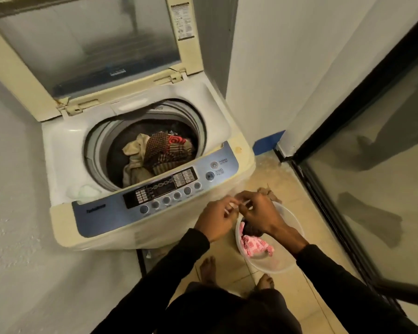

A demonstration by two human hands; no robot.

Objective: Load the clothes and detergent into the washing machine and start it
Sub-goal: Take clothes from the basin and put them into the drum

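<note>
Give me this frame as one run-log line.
lid: up | drum: clothes in | left hand + right hand: pinching small pale item over basin | basin: clothes left

A person in dark sleeves stands barefoot before a top-loading washing machine (140,150), its lid (87,44) raised against the wall. Clothes (159,153) (a checked brown-and-red piece over a cream one) lie in the drum. The left hand (217,219) and right hand (258,213) meet just in front of the blue control panel (155,194), both pinching a small pale item (237,206), too blurred to identify. Below them, a translucent basin (292,239) on the tiled floor (299,186) holds a pink patterned cloth (256,245) and something dark.
</note>
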